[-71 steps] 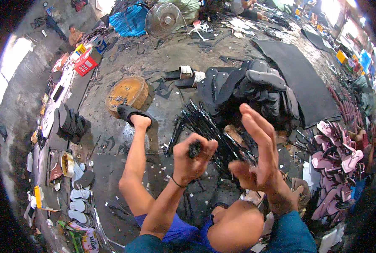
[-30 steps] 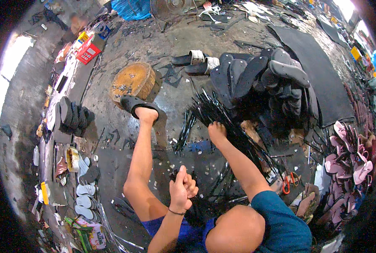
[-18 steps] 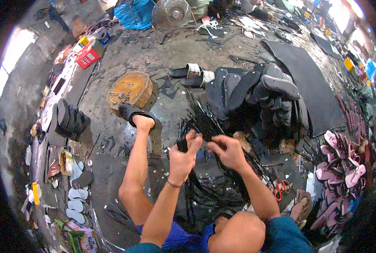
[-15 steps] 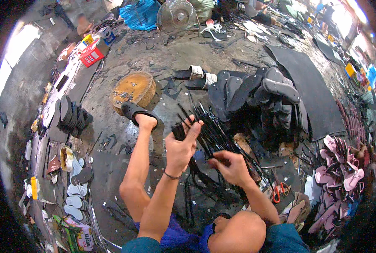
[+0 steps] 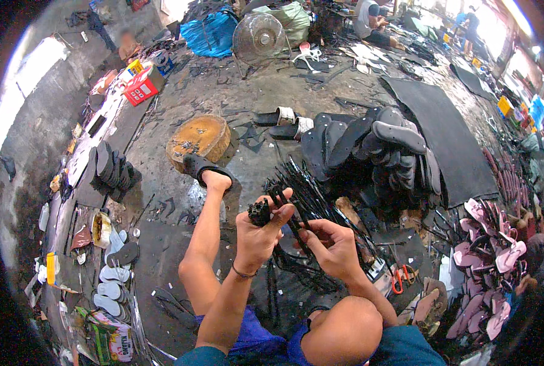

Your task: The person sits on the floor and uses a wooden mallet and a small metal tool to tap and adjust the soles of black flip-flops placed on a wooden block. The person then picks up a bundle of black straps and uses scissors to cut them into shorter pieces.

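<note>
My left hand point(image 5: 260, 235) is closed around a bundle of thin black straps point(image 5: 258, 213), the bunched ends showing above the fist. One or two black strips stand up between its thumb and fingers. Just to the right, my right hand point(image 5: 332, 247) pinches a black strap that runs across to the left hand. Beyond both hands a loose heap of glossy black straps point(image 5: 299, 186) lies on the floor, and more strips hang below the hands. Behind that heap stands a pile of dark shoe soles point(image 5: 345, 137).
A round wooden block point(image 5: 202, 140) sits by my foot in a black slipper. Two sandals with white bands point(image 5: 291, 125), a black sheet point(image 5: 446, 134), orange-handled scissors point(image 5: 399, 279) and pink slippers point(image 5: 467, 256) surround me. Farther off are a fan point(image 5: 260, 39) and another person point(image 5: 369, 21).
My left hand has tilted, so the bundle's ends now face up. My right hand has come closer to it and pinches a strap. The whole view has shifted slightly.
</note>
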The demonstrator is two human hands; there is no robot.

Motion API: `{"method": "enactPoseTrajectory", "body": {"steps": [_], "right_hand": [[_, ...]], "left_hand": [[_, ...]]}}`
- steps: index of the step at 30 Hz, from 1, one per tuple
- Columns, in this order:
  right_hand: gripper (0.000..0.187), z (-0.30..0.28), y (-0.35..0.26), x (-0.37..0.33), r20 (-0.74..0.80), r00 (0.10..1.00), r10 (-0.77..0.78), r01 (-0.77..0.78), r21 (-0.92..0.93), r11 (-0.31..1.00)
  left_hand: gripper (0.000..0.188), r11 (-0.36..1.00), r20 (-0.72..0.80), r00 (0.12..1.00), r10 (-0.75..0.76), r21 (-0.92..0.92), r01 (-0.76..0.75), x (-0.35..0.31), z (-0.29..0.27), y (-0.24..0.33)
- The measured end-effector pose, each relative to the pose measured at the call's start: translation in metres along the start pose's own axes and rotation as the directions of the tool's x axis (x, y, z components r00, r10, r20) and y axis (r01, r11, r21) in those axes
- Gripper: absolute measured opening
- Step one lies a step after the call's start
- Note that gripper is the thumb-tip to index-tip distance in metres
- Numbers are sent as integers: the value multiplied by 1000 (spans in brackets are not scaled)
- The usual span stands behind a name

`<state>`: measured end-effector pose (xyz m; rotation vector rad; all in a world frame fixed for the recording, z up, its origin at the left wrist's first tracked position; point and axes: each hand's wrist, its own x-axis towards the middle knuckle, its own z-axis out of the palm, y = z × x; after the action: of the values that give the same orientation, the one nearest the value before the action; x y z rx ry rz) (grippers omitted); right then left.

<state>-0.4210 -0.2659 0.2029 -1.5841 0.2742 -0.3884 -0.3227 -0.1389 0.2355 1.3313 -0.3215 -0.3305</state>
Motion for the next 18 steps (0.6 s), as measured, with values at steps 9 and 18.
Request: {"method": "enactPoseTrajectory", "body": {"steps": [9,18], "right_hand": [[24,-5,-9,4,-84,993,-79,78,-16,997],[27,1,4,4,-16,1000,8,-3,262,965]], "left_hand": [[20,987,113,993,-27,160,9,-2,4,-1],[30,995,108,994,-33,100,22,0,4,-8]]}}
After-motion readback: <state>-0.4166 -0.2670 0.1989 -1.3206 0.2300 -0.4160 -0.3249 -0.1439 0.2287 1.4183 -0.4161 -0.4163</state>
